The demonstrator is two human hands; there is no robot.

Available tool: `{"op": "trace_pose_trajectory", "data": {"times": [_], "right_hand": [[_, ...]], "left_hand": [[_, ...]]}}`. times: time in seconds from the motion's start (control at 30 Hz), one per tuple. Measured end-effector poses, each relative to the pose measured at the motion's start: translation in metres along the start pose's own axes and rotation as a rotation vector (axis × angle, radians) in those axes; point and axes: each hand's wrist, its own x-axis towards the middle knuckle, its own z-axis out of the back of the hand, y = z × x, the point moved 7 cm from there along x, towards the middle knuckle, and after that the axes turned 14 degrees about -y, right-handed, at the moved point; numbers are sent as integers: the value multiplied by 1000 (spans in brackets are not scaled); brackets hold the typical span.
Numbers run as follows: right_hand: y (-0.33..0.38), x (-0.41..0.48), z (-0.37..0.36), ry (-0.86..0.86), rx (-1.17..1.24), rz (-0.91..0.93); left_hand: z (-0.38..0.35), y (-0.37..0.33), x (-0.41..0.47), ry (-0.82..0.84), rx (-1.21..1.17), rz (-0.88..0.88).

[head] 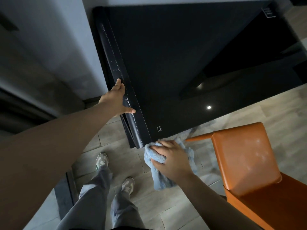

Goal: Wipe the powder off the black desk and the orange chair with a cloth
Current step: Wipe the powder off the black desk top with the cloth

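The black desk [174,55] fills the upper middle of the head view, its glossy top dark. A thin line of white powder [116,63] runs down the desk's left edge strip. My left hand [116,99] rests on that edge, fingers spread and straight. My right hand [171,157] grips a fluffy light-blue cloth [159,176] just below the desk's near corner, with the cloth hanging down towards the floor. The orange chair [245,160] stands at the right, its backrest showing faint whitish powder smears.
A grey wall and dark cabinet front are at the left. Wood-look floor tiles lie below, with my own legs and sneakers [114,173] beside the desk corner. A small label [268,12] sits at the desk's far right corner.
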Motion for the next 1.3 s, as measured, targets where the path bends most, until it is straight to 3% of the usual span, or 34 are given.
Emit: {"op": "trace_pose_trajectory", "data": {"times": [0.17,0.33,0.63,1.03,1.3], "right_hand": [[-8,-41,-12,151,-1,-36],[-15,-22,23,-17,76,-192],[19,61,76,-138,133,-129],[110,191,80,-211,186,-80],[117,257,65,-207,211,-64]], "left_hand": [[-2,0,2,0,11,9],[1,7,-8,16,-78,14],[9,39,-84,157,-166,40],[87,142,-98,-22,-317,202],[105,183,-79,-105,-339,313]]}}
